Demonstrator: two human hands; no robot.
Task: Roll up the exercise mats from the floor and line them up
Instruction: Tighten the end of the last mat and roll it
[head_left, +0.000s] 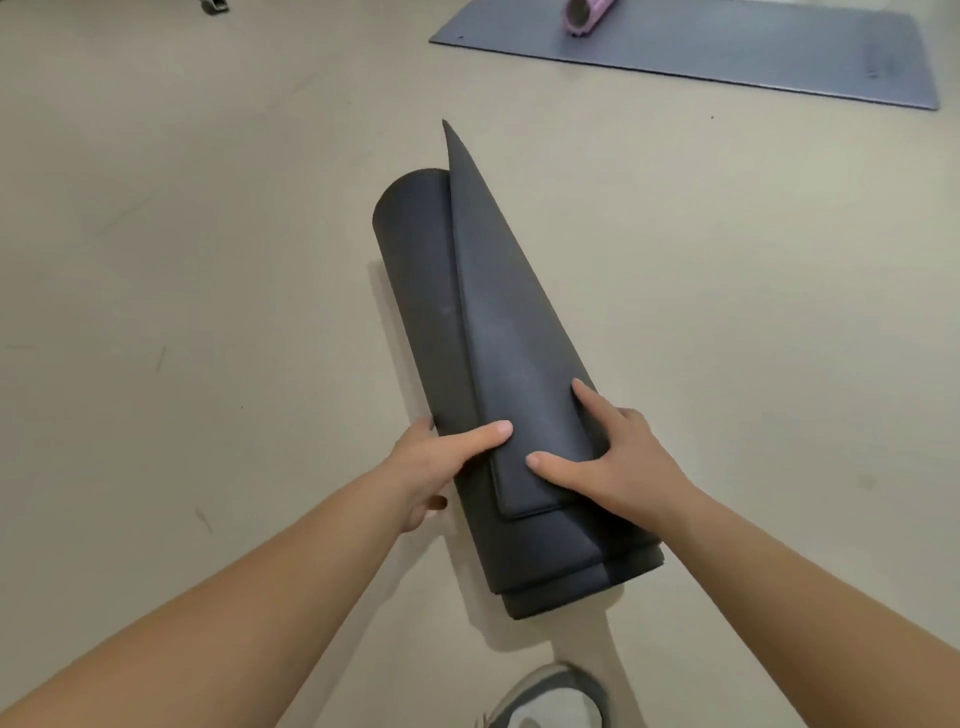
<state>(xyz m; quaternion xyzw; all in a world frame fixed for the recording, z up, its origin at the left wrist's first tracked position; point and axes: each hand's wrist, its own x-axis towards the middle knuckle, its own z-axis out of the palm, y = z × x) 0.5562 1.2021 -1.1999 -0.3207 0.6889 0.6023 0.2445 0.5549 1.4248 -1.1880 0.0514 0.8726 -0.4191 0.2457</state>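
Note:
A black exercise mat (467, 332) lies rolled up on the beige floor, running from near my feet away toward the middle. Its loose outer flap sticks up along the top and ends in a point at the far end. My left hand (431, 467) grips the roll's near left side, thumb across the top. My right hand (618, 462) presses on the flap and the roll's right side, fingers spread. A grey-blue mat (727, 47) lies flat at the far right.
A pink foam roller (587, 15) rests on the grey-blue mat at the top edge. The toe of a grey and white shoe (550, 696) shows at the bottom. A small metal object (214, 5) sits at the top left. Open beige floor surrounds the roll.

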